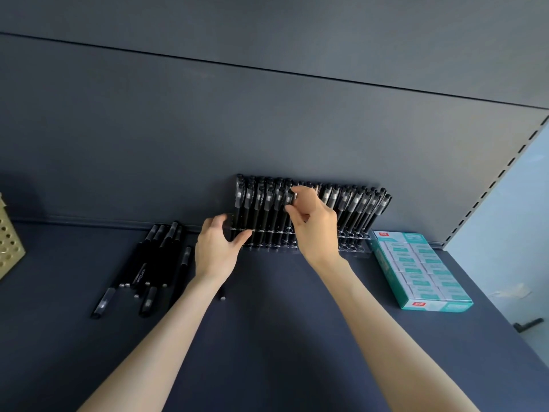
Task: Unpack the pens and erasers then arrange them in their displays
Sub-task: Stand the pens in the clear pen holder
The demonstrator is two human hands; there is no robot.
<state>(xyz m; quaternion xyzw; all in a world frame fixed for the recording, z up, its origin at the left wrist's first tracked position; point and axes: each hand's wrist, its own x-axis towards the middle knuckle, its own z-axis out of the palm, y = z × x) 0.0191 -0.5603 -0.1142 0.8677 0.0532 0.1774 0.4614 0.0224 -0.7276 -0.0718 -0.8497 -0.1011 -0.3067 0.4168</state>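
A clear plastic pen display [353,243] stands against the back wall of the dark shelf, filled with several upright black pens [352,203]. My left hand [215,248] grips the display's left end, thumb on its front edge. My right hand [312,221] pinches one black pen [289,197] near the middle of the rows, fingers closed on its cap end. A loose pile of black pens [160,263] lies on the shelf to the left of my left hand. A green and white eraser box [416,269] sits open at the right, full of wrapped erasers.
The dark shelf surface [282,322] stretches toward me between my forearms. A tan perforated board [9,239] stands at the far left edge. A slotted grey upright [499,173] bounds the shelf on the right.
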